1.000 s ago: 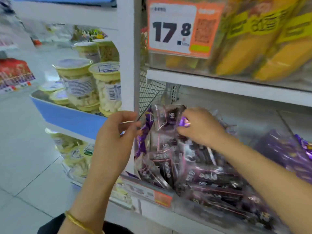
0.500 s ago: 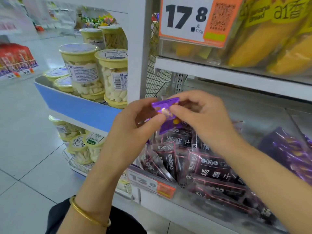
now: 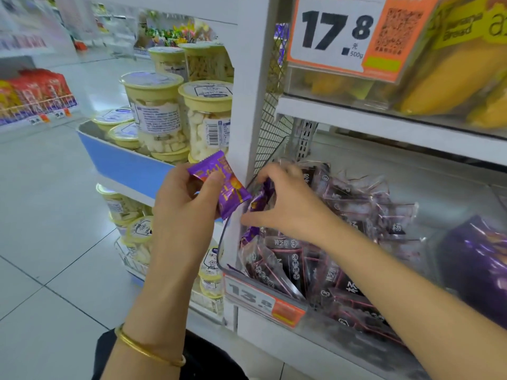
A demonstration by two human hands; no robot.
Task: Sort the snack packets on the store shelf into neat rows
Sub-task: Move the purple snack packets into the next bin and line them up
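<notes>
My left hand (image 3: 183,204) holds a small purple snack packet (image 3: 225,184) in front of the white shelf upright, outside the bin. My right hand (image 3: 285,201) reaches into the clear bin (image 3: 222,250) at its left end and pinches a second purple packet (image 3: 262,193) standing against the bin wall. A pile of dark, clear-wrapped packets (image 3: 354,215) fills the bin, lying at mixed angles. More purple packets (image 3: 477,259) lie in the compartment to the right.
A price tag reading 13.8 (image 3: 263,300) hangs on the bin front. Above, a shelf (image 3: 384,124) carries yellow bread packs (image 3: 461,64) behind a 17.8 tag (image 3: 337,34). To the left, yellow-lidded jars (image 3: 162,111) stand on a blue-edged end shelf (image 3: 123,165).
My left hand has carried the purple packet left and out of the bin. My right hand let go of it, went back down into the bin and pinched another purple packet.
</notes>
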